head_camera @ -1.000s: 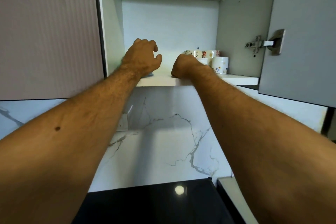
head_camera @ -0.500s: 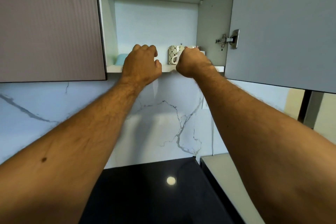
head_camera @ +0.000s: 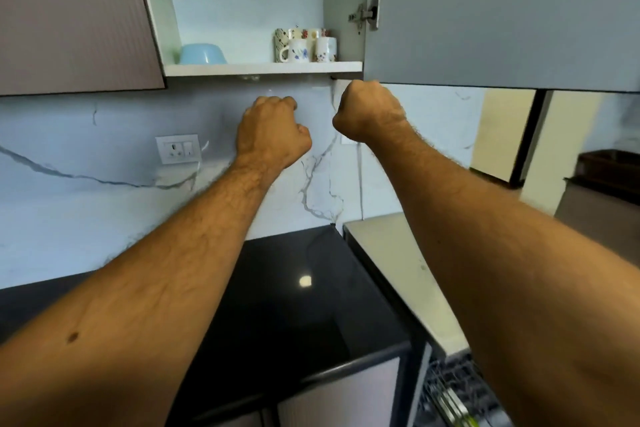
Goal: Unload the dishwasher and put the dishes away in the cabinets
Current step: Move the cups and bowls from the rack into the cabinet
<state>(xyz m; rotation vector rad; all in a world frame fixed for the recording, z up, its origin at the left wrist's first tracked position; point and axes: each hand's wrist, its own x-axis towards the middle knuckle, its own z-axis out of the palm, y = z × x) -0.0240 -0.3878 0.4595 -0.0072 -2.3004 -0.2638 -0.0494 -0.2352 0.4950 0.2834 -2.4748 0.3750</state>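
Note:
Both arms reach forward below the open wall cabinet. My left hand (head_camera: 273,132) and my right hand (head_camera: 369,111) are curled into fists in front of the marble wall, just under the cabinet shelf (head_camera: 263,69), and hold nothing. On the shelf a light blue bowl (head_camera: 202,54) sits upside down at the left. Several patterned white mugs (head_camera: 304,47) stand grouped at the right. The dishwasher rack (head_camera: 453,392) shows at the bottom right, partly hidden by my right arm.
The grey cabinet door (head_camera: 502,10) hangs open just above and right of my right hand. A black countertop (head_camera: 294,288) lies below, with a pale worktop (head_camera: 398,270) to its right. A wall socket (head_camera: 177,148) is at the left.
Both hands have drawn back from the shelf and dropped below its edge. The view has tilted down, and the bowl and mugs now show uncovered.

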